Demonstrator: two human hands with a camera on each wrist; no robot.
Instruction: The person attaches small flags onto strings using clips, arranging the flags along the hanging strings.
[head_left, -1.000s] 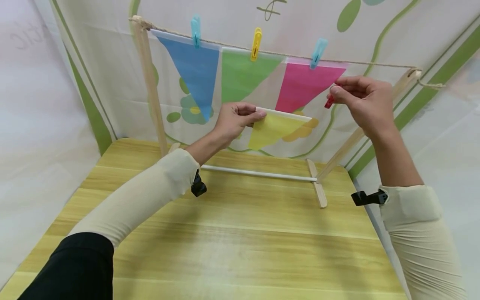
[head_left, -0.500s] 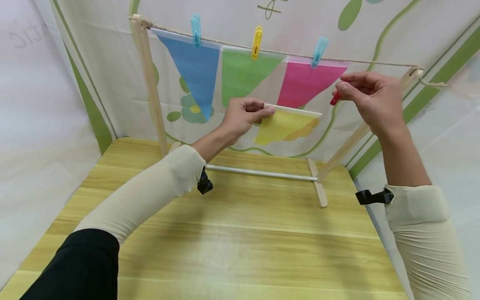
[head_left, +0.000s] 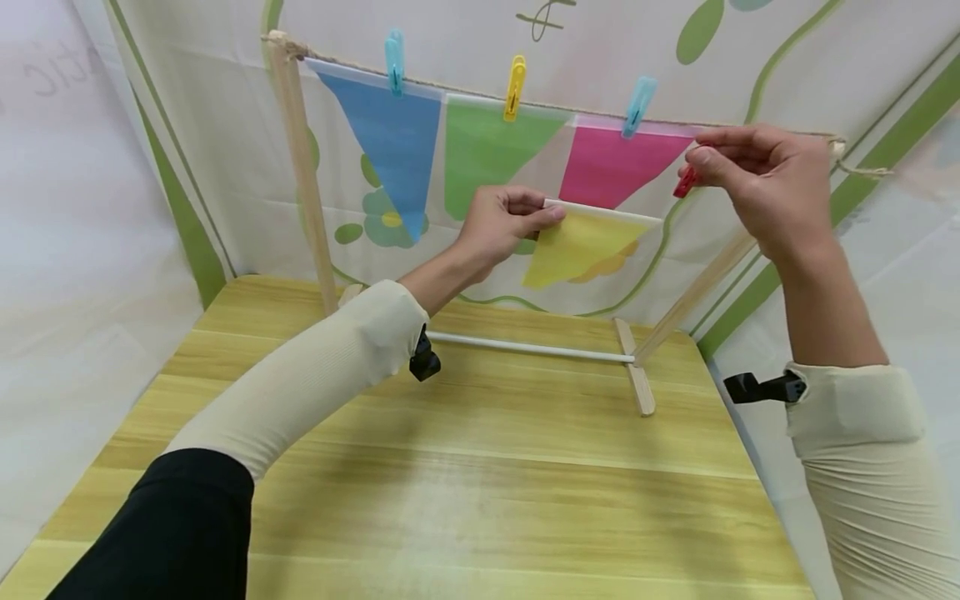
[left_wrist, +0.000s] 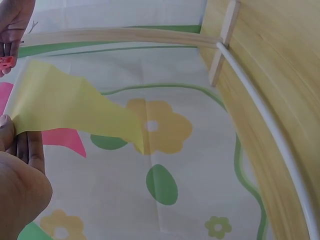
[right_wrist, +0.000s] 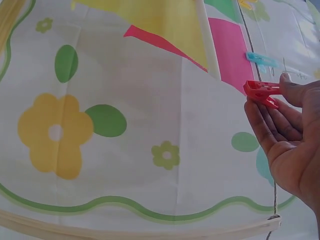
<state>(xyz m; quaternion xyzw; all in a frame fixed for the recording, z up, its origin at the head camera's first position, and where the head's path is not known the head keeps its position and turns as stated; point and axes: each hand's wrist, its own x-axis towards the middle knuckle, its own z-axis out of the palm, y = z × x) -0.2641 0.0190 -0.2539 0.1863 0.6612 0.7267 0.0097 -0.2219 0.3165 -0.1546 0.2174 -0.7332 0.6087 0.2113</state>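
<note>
My left hand [head_left: 502, 223] pinches a yellow triangular pennant [head_left: 581, 246] by the left end of its white top edge. The pennant hangs below the twine, overlapping the lower tip of the pink pennant [head_left: 615, 162] in the head view. Between thumb and fingers, my right hand [head_left: 780, 187] holds a small red clothespin [right_wrist: 262, 92], just below the twine and right of the pink pennant. Blue [head_left: 397, 129] and green [head_left: 495, 137] pennants hang further left. Light blue clothespins [head_left: 638, 107] and a yellow clothespin [head_left: 514, 87] clip the three hanging pennants to the twine.
Two wooden posts [head_left: 303, 175] hold up the twine, tied at their tops. A white rod [head_left: 525, 346] joins their feet low over the wooden table [head_left: 480, 500]. Behind stands a white backdrop [left_wrist: 115, 200] printed with flowers and leaves.
My left hand has moved right and slightly up with the yellow pennant. The right hand, with the red clothespin, has also shifted right and up toward the twine.
</note>
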